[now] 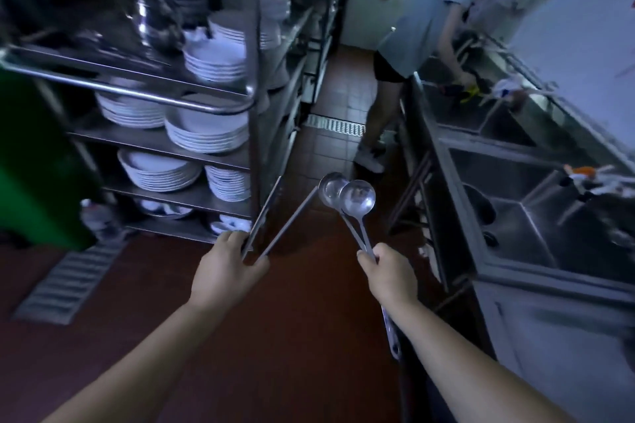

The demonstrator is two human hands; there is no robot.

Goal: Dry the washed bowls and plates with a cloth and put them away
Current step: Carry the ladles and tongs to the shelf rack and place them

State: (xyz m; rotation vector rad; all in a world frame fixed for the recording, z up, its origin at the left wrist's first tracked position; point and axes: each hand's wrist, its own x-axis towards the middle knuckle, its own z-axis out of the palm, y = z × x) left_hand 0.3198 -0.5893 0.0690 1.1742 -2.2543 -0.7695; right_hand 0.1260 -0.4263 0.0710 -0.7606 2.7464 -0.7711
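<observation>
My left hand (pixel 228 264) grips two long flat metal utensils (pixel 275 227) that spread apart and point up and away over the floor. My right hand (pixel 386 273) grips the handles of two steel ladles (pixel 347 197), bowls side by side and raised above the fist; the handle ends stick out below my wrist. Stacks of white plates and bowls (pixel 206 127) fill the steel rack (pixel 252 93) on the left. No cloth is in view.
A row of steel sinks (pixel 508 206) runs along the right. Another person (pixel 422 41) bends over the far sink. The red tiled floor (pixel 330 86) forms a narrow aisle with a drain grate (pixel 335 124). A green bin (pixel 31 165) stands at the left, beside a floor grate (pixel 68 282).
</observation>
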